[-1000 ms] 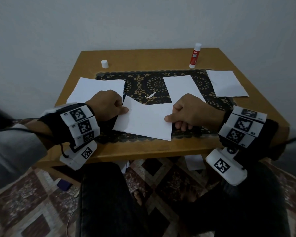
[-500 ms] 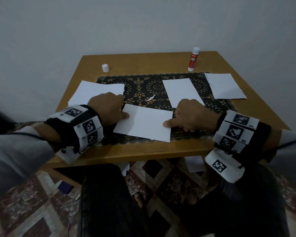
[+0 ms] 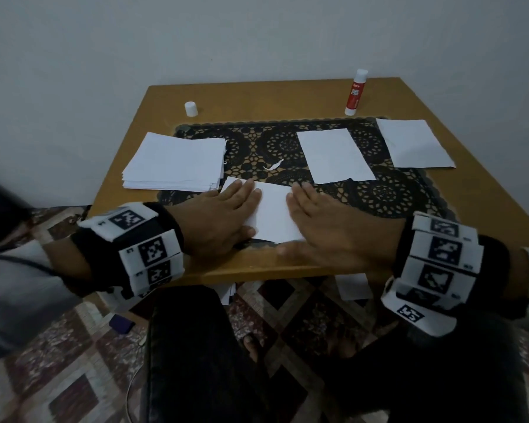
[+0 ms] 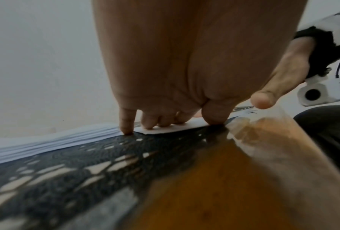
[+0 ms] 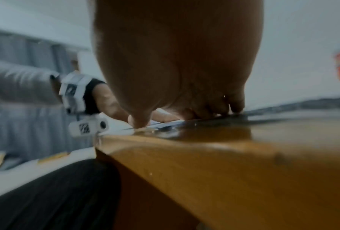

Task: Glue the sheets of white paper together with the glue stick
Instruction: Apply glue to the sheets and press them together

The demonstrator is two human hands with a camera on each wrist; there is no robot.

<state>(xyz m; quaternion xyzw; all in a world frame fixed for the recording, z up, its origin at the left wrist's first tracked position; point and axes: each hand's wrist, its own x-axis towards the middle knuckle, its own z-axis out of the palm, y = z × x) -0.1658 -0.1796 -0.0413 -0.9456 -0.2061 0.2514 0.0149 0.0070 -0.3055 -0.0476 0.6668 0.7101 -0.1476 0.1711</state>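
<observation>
Wooden bench [image 3: 287, 96] against a pale wall, a dark lace mat [image 3: 388, 196] across it; from the head view the pressed sheets [image 3: 272, 215] lie at the mat's near edge, long axis across, left hand [image 3: 226, 215] and right hand [image 3: 333, 227] flat on either end, fingers straight and together; the glue stick [image 3: 355, 93] stands upright beyond the mat's far right corner, nearer the right hand; a paper stack [image 3: 174, 161] overlaps the mat's left end. Left wrist view: fingertips [image 4: 149, 123] press the sheet's corner onto the mat. Right wrist view: blurred, fingers [image 5: 214, 109] flat on the mat's edge.
</observation>
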